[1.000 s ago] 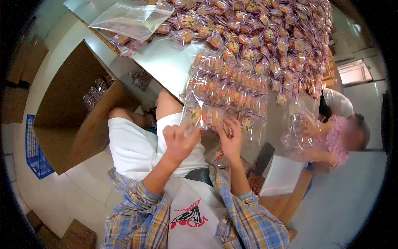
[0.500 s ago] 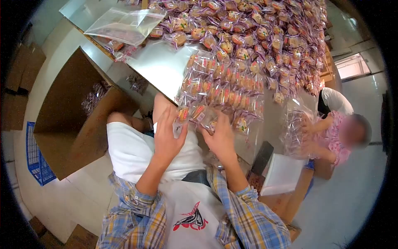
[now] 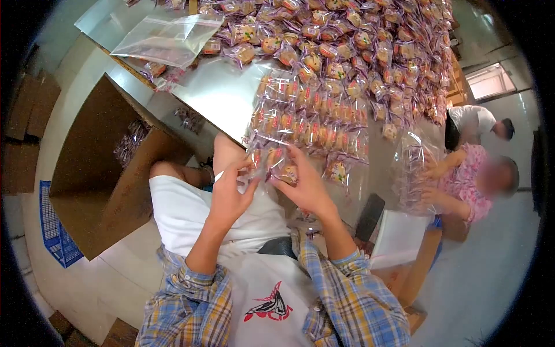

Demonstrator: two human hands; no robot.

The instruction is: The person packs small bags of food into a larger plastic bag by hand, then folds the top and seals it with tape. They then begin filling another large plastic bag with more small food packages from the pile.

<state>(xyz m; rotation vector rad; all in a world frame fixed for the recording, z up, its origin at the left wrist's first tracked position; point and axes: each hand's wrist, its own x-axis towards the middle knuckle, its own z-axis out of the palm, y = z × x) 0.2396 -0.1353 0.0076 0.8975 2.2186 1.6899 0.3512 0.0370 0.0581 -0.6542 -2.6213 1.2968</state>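
Observation:
At the table's front edge my left hand has its fingers curled round a small wrapped pastry. My right hand is closed on other wrapped pastries beside it. Just beyond my hands, a clear bag lies flat with rows of wrapped pastries in it. One more wrapped pastry sits right of my right hand, at the near end of the bag. Behind is a large pile of loose wrapped pastries.
Clear bags lie at the table's back left. An open cardboard box and a blue crate stand at the left. Across the right side, a co-worker in pink handles another filled bag; another person is behind.
My right hand's fingers have moved up and closed round the pastries, and my left hand has curled its fingers more. A person behind the co-worker has come further into view.

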